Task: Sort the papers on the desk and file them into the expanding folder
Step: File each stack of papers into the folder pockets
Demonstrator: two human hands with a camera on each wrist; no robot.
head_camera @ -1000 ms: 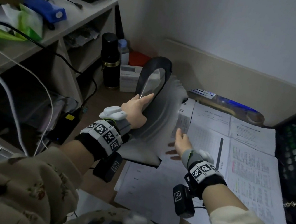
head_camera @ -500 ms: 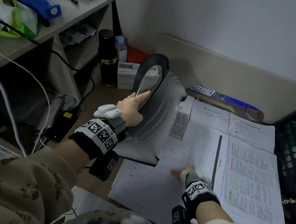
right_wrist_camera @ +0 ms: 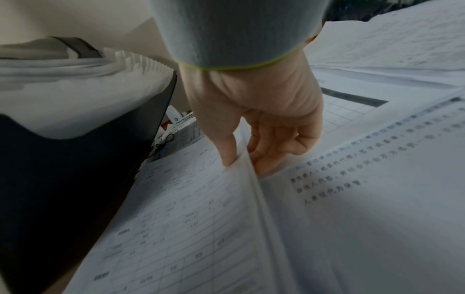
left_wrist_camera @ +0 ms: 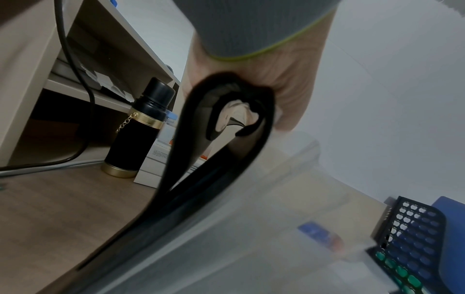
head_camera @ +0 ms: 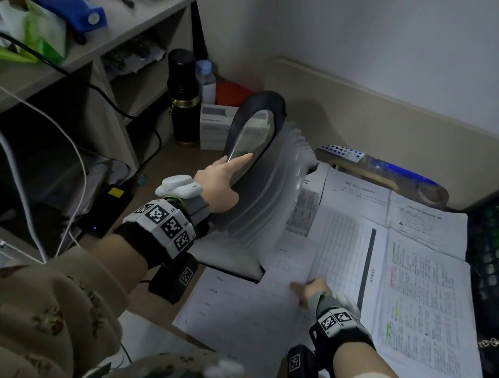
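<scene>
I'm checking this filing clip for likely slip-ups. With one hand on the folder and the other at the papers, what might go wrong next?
1. The right hand pinches the edge of a form sheet with fingers under it; neighbouring overlapping papers may drag along.
2. The expanding folder stands on some sheets, propped only by the left hand; pulling paper from beneath might tip it.
3. Only one pocket is held open, so a one-handed sheet may buckle.

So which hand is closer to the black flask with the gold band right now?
Left. The left hand holds the grey expanding folder open just in front of the black flask with the gold band; the right hand pinches a printed sheet farther away, across the folder.
</scene>
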